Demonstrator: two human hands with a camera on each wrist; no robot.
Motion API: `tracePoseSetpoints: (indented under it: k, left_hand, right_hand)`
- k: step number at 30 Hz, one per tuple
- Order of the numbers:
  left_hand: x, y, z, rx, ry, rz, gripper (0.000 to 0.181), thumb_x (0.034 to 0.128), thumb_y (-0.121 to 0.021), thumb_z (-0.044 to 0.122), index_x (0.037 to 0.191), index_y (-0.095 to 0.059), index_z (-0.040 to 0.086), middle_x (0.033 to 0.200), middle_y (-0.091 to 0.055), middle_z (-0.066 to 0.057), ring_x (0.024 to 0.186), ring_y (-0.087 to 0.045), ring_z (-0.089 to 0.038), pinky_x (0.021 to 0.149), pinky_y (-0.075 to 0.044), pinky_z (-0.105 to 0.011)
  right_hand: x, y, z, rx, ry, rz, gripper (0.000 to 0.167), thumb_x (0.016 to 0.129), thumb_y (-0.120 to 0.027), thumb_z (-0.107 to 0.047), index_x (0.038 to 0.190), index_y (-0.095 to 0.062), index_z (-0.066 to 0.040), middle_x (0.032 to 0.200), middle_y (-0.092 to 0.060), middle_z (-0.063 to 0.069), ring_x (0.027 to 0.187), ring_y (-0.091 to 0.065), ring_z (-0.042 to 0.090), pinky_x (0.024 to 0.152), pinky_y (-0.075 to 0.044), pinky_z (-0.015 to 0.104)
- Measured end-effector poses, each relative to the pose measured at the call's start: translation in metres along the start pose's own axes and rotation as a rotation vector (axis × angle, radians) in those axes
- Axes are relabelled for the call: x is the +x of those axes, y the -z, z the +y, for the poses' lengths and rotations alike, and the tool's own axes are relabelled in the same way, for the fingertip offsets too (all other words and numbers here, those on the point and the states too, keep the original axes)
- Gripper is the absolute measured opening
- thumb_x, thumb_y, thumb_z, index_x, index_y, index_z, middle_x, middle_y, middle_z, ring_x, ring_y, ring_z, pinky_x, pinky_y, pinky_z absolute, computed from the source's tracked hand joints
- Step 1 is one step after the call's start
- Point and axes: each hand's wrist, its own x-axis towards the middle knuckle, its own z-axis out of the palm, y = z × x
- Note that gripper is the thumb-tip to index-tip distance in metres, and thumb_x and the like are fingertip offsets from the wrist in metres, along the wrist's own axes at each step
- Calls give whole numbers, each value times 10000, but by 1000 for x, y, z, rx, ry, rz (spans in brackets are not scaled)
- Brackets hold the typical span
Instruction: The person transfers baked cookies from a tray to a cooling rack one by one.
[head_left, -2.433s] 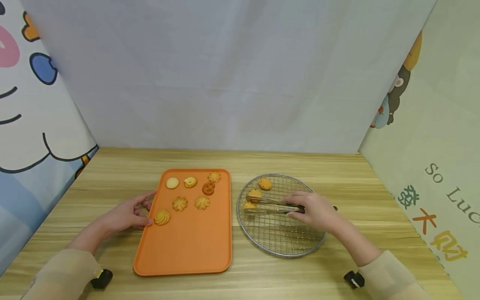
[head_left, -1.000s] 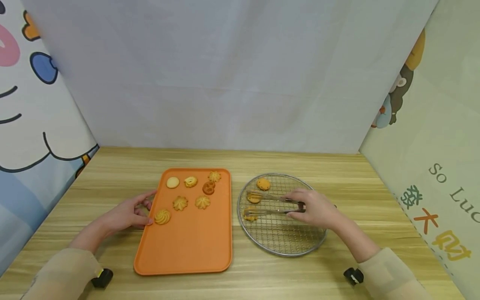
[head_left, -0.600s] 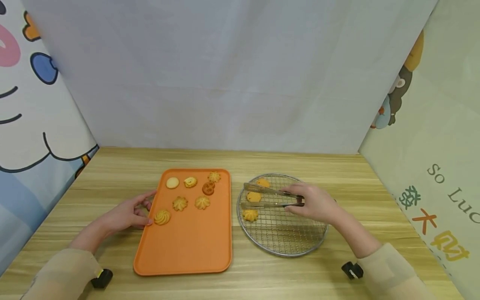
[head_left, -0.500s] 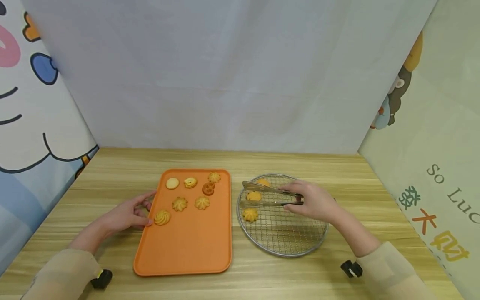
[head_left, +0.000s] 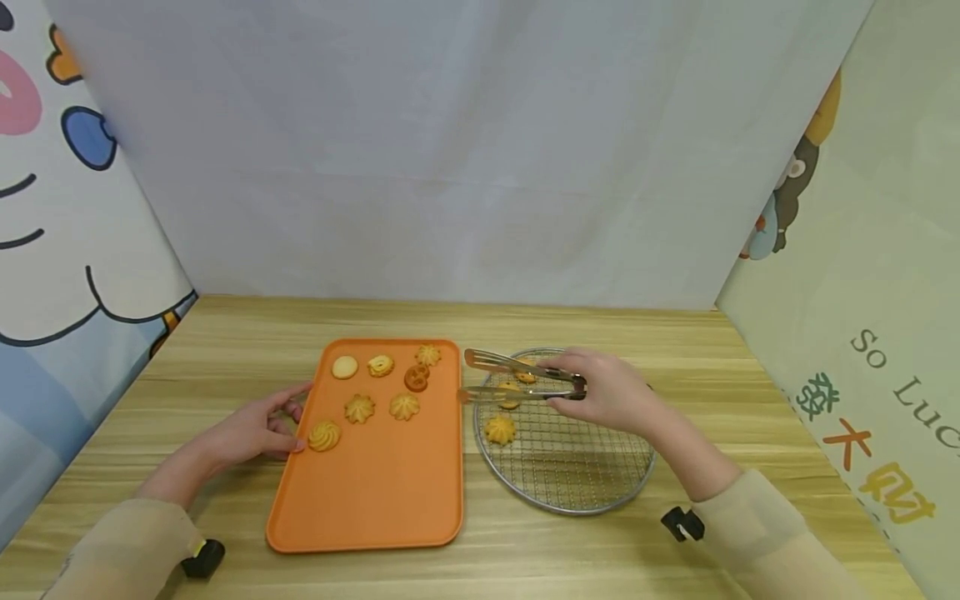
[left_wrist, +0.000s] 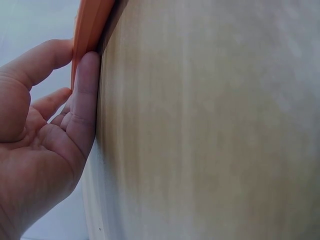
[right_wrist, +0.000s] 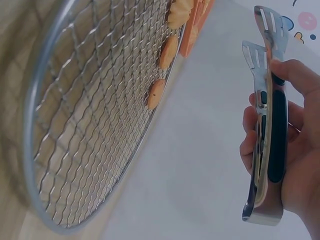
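Observation:
My left hand point(head_left: 251, 429) holds the left edge of the orange tray point(head_left: 375, 500); in the left wrist view the hand point(left_wrist: 55, 110) has thumb and fingers at the tray's rim point(left_wrist: 92, 30). My right hand point(head_left: 603, 390) grips metal tongs point(head_left: 517, 393) over the round wire rack point(head_left: 577, 467). The tongs' tips are apart with nothing between them, near the tray's right edge. In the right wrist view, the hand point(right_wrist: 300, 130) is wrapped round the tongs' dark grips point(right_wrist: 277, 135). A flower-shaped cookie point(head_left: 500, 430) and two round ones lie on the rack, partly behind the tongs.
Several cookies lie on the tray's upper half, among them a pale round one point(head_left: 345, 367), a pretzel-shaped one point(head_left: 417, 377) and a swirled one point(head_left: 325, 435). The wooden table point(head_left: 555, 558) meets a pale cloth backdrop point(head_left: 465, 167) behind, with printed panels on both sides.
My right hand has moved the tongs left and slightly up from over the rack's cookies towards the tray, their tips apart. The left hand, tray and cookies have not visibly moved.

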Motion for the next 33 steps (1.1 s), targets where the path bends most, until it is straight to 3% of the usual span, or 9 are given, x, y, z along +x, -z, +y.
tracePoseSetpoints:
  k: [7, 18, 33]
  left_hand:
    - [0, 0, 0, 0, 5, 1, 940, 824, -727, 141, 1523, -102, 73, 1163, -349, -195, 770, -556, -181, 722, -542, -335]
    - [0, -1, 1, -25, 13, -3, 935, 829, -718, 120, 1520, -92, 58, 1154, -341, -196, 778, -564, -178, 719, -547, -341]
    - [1, 1, -1, -20, 23, -3, 934, 830, -720, 137, 1521, -97, 73, 1152, -340, -184, 777, -563, -172, 708, -544, -337]
  right_hand:
    - [12, -4, -7, 6, 27, 27, 466, 808, -730, -296, 1246, -619, -183, 1021, -623, -34, 579, -448, 4, 532, -396, 214]
    - [32, -18, -18, 4, 58, 19, 417, 810, -716, -288, 1210, -637, -198, 1043, -632, -39, 573, -453, 3, 534, -398, 203]
    - [57, -41, -27, 20, 102, -59, 423, 821, -711, -323, 1223, -630, -218, 1086, -625, -46, 583, -455, 8, 522, -379, 193]
